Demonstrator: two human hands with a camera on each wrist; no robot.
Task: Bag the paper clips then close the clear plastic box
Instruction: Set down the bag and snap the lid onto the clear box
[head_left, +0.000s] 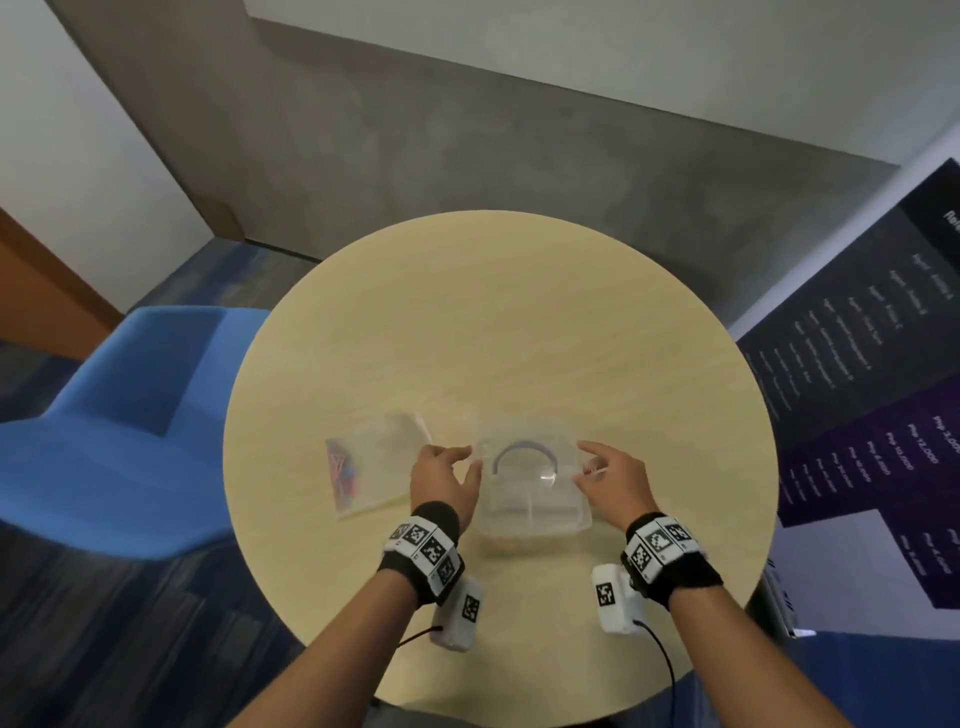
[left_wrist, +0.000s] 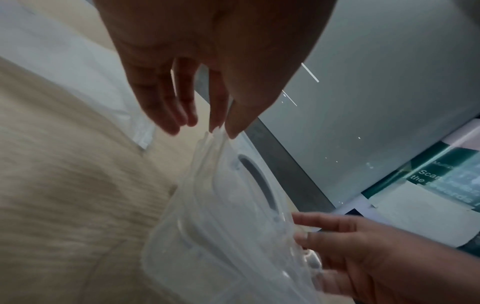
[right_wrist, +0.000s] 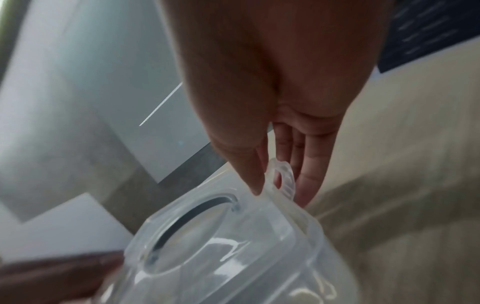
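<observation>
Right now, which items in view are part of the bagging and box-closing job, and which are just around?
Job:
clear plastic box, lid on it
bag with paper clips inside, beside the box
left hand and right hand, one at each side of the lid

Just around:
round table
blue chair
dark poster

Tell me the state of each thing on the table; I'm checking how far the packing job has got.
Clear plastic box: lid lowered over it, side latches not yet snapped.
Plastic bag: lying flat on the table, coloured paper clips inside.
Left hand: pinching the lid's left edge.
Right hand: pinching the lid's right latch.
</observation>
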